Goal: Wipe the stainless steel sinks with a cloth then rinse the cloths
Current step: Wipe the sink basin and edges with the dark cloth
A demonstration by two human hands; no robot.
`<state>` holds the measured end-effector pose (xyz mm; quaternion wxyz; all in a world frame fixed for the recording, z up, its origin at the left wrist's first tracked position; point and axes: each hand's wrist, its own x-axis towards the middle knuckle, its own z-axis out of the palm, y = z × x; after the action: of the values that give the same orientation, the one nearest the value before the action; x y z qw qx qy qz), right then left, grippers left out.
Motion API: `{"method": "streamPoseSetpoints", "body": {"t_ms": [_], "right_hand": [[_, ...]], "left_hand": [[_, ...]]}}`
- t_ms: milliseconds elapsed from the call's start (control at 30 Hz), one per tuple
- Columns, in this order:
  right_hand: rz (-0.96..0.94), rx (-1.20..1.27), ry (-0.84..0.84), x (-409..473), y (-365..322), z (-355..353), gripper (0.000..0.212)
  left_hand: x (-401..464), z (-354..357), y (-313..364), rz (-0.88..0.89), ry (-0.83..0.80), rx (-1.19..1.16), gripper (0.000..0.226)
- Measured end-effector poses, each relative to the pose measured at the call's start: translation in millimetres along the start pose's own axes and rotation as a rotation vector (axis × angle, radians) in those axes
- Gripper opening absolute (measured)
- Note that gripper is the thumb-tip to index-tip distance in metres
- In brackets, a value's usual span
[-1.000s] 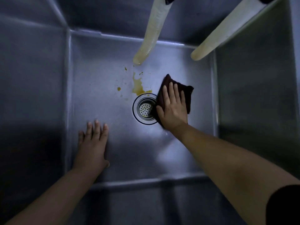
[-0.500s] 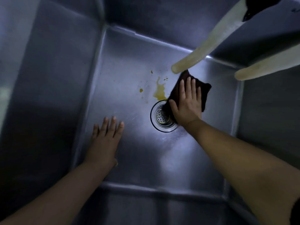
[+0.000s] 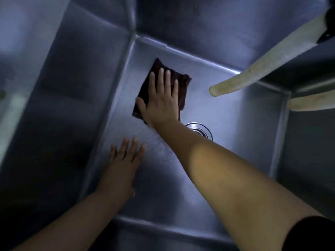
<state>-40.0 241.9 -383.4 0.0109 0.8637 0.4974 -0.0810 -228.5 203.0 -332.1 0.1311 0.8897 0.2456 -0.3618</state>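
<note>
A: On the floor of the steel sink (image 3: pixel 226 113), what is the right hand (image 3: pixel 161 104) doing?
B: It presses flat on a dark cloth (image 3: pixel 145 91), fingers straight and spread, nothing curled round it. The cloth lies on the sink's bottom toward the far left corner, just beyond the drain (image 3: pixel 201 130).
A: And the surface?
B: Dull brushed metal, dimly lit, brightest around the cloth; tall walls rise on every side.
A: Anything in the way?
B: The right forearm covers part of the drain. Two pale ribbed hoses (image 3: pixel 253 73) reach in from the upper right, their ends above the basin.
A: How does the cloth lie?
B: Roughly rectangular, long axis running from near left to far right, one corner pointing at the far wall.
A: The left hand (image 3: pixel 125 162)?
B: Flat on the sink floor, fingers straight, holding nothing.
</note>
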Motion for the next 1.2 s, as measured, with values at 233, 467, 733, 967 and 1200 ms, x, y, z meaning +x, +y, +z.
{"method": "streamPoseSetpoints", "body": {"t_ms": [233, 467, 733, 967, 1200], "right_hand": [[-0.053, 0.026, 0.045, 27.4, 38.2, -8.0, 0.073], [0.238, 0.036, 0.087, -11.4, 134.2, -13.0, 0.074], [0.788, 0.045, 0.121, -20.1, 193.8, -16.0, 0.070], [0.956, 0.103, 0.111, 56.5, 113.0, -18.3, 0.085], [0.675, 0.060, 0.081, 97.0, -1.2, -10.2, 0.092]], "left_hand": [[-2.3, -2.4, -0.7, 0.016, -0.003, -0.024, 0.128], [-0.9, -4.4, 0.6, -0.011, -0.002, -0.019, 0.124], [-0.1, -3.0, 0.3, -0.036, -0.011, -0.044, 0.122], [2.4, -2.1, 1.5, -0.052, 0.012, -0.051, 0.109], [4.9, -0.4, 5.7, -0.064, 0.042, -0.082, 0.104]]}}
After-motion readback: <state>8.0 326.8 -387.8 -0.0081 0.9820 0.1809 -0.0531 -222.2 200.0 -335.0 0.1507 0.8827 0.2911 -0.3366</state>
